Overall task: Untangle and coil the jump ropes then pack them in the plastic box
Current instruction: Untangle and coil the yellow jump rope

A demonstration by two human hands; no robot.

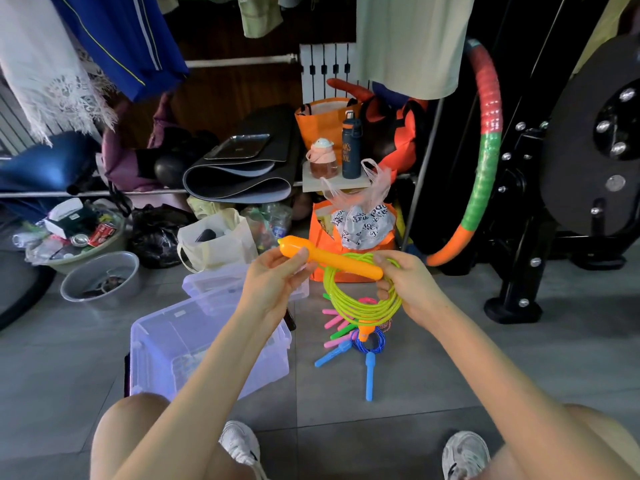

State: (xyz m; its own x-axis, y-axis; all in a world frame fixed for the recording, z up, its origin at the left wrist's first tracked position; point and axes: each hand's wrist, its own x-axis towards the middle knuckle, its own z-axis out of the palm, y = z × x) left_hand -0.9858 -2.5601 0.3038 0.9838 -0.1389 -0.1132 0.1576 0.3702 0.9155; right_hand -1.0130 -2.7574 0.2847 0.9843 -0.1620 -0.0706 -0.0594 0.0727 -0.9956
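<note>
My left hand [277,275] grips the thick end of an orange jump-rope handle [332,259], held level in the air. My right hand [408,282] holds the handle's other end together with a coil of yellow-green rope [349,303] that hangs in loops below it. A second orange handle [364,332] dangles at the bottom of the coil. On the floor underneath lie a blue jump rope [370,358] and several pink and green handles [334,322]. The clear plastic box [166,341] stands open on the floor at my lower left.
The box's clear lid [211,282] lies behind it. Orange bags [349,233], a white tote [214,240] and grey basins [100,275] crowd the back. A hula hoop [485,168] and black gym machine [571,168] stand right. My knees and shoes [242,445] fill the bottom edge.
</note>
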